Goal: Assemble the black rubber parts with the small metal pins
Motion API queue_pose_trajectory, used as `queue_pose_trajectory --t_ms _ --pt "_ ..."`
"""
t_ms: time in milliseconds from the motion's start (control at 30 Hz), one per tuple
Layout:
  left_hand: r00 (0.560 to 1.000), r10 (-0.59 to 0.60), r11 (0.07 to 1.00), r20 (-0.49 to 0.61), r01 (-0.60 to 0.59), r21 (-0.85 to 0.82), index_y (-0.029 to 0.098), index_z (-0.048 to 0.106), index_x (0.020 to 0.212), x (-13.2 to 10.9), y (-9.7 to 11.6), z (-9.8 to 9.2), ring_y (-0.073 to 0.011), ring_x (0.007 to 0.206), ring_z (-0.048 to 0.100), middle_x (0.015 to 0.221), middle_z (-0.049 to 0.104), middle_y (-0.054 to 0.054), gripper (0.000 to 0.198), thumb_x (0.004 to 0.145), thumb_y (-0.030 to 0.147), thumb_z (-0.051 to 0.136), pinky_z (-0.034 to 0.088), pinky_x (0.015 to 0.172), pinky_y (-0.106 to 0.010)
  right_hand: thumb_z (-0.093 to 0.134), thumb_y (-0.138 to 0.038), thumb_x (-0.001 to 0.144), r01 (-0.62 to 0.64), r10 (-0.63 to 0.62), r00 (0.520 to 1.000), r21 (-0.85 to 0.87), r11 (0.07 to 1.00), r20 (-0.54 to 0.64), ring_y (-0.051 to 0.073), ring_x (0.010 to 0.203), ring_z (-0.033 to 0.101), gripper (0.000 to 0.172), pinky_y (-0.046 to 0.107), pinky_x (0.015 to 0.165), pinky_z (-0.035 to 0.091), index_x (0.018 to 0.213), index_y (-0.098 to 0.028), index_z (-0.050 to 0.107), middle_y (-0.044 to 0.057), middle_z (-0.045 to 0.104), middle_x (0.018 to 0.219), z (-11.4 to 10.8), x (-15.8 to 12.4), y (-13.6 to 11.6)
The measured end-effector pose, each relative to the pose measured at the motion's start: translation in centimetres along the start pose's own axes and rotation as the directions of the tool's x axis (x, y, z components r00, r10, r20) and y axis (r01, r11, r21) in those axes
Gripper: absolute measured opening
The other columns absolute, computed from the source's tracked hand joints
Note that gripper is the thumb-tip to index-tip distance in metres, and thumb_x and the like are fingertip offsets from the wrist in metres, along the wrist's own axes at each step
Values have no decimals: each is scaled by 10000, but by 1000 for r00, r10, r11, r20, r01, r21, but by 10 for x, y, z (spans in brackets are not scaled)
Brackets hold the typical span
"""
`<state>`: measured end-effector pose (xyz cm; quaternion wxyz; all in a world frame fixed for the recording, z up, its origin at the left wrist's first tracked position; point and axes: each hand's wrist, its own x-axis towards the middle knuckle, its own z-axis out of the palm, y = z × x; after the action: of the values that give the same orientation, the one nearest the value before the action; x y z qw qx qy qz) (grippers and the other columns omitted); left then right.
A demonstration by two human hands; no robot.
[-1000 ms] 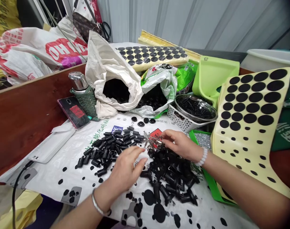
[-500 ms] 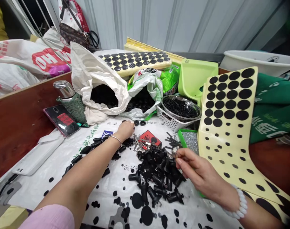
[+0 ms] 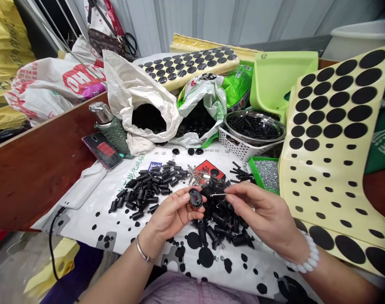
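My left hand [image 3: 171, 213] pinches a small round black disc part [image 3: 195, 197] just above the white printed sheet [image 3: 84, 215]. My right hand [image 3: 262, 213] faces it and pinches a thin metal pin [image 3: 216, 195] whose tip points at the disc. Under both hands lies a heap of black flanged plastic parts [image 3: 225, 223]. To the left of the hands is a pile of short black tubes [image 3: 148, 190]. A small cluster of metal pins [image 3: 195, 175] lies beyond the hands, by a red diamond print.
A steel bowl of black screws [image 3: 254, 126] sits in a white basket. A green tray of silver bits [image 3: 268, 173] and a yellow sheet with black round pads [image 3: 331, 139] are on the right. Open bags [image 3: 148, 109], a flask [image 3: 111, 124] and a phone [image 3: 102, 150] stand behind.
My left hand came back from the far black discs holding one. My right hand lifted with a pin, and both hands now meet over the heap.
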<state>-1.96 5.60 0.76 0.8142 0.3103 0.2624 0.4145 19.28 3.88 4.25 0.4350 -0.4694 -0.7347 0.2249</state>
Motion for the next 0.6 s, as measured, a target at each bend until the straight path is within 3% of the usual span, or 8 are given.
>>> queue_pose_trajectory --t_ms 133,233,400,600 --pt "1000 -4 997 -9 3 -82 123 595 1072 -11 -12 3 -155 756 669 923 683 -98 303 792 235 629 547 694 -247 501 -193 852 133 -126 989 -85 987 78 128 621 567 95 252 578 460 856 -178 595 28 607 716 6 -5 -14" --pt "1000 7 998 -12 -8 -69 144 611 1042 -15 -14 4 -163 779 676 915 687 -76 304 761 244 669 547 714 -253 467 -193 861 147 -132 982 -108 983 138 119 564 539 130 245 530 435 829 -172 592 26 581 668 10 -9 -23" --pt "990 132 991 -40 -131 32 161 615 1005 -21 -16 8 -165 844 661 980 682 -69 322 706 214 724 544 773 -289 458 -180 864 109 -89 983 -119 987 160 95 504 495 142 217 484 393 784 -182 576 -4 538 608 14 -13 -30" --pt "968 250 947 -22 -240 215 157 606 1028 -27 -20 10 -171 882 643 1021 673 -81 336 713 197 716 534 796 -297 437 -147 855 226 -178 964 -253 941 199 102 516 492 171 225 489 358 747 -156 570 5 515 589 15 -16 -33"
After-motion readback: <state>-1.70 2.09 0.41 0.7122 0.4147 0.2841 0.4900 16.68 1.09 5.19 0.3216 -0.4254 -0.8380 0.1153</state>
